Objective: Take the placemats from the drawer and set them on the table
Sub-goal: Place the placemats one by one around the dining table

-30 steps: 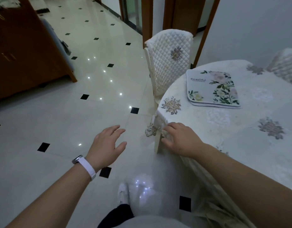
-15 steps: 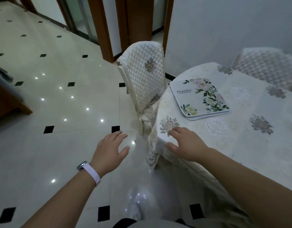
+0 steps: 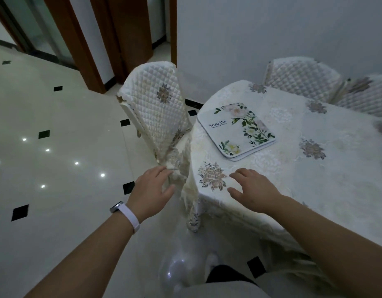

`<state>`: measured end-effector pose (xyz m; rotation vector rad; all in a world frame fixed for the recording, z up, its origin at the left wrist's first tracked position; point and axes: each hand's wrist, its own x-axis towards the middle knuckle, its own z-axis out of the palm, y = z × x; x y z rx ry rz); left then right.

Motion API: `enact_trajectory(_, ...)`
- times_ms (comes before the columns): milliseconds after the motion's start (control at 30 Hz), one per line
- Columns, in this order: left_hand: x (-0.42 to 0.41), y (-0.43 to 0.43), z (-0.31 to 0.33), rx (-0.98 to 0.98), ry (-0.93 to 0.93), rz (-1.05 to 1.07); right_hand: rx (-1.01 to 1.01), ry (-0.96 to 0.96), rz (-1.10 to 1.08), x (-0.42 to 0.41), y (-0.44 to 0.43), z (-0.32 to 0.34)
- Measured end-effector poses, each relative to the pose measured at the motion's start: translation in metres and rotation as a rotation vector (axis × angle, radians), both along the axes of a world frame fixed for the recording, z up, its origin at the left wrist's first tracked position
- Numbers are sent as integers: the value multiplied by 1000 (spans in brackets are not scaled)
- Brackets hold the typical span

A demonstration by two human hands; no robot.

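A small stack of white placemats with green leaves and pale flowers lies on the round table, near its left edge. The table wears a cream cloth with embroidered flowers. My right hand hovers over the table's near-left edge, fingers spread and empty, a short way in front of the placemats. My left hand, with a white watch band on the wrist, reaches with relaxed fingers toward the fringe of a chair cover and holds nothing. The drawer is out of view.
A chair with a quilted white cover stands pushed in at the table's left. Two more covered chairs stand behind the table by the grey wall. Glossy tiled floor stretches to the left toward wooden door frames.
I have stepped closer to the table and turned right. Both hands moved forward: the right further over the table edge, the left up to the chair's fringe. The placemats stay put.
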<state>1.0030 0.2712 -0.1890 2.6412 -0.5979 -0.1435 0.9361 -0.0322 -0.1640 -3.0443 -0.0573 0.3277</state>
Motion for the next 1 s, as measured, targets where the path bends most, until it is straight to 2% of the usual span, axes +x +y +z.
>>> enact_trajectory(300, 70, -38, 10, 47, -81, -128, 50, -8, -78, 44, -25, -22)
enact_trajectory(667, 183, -135, -10, 163, 8, -206, 212, 48, -207, 126, -105, -60)
enact_trajectory(1000, 248, -220, -21, 219, 66, -346, 322, 101, -424, 133, -163, -82)
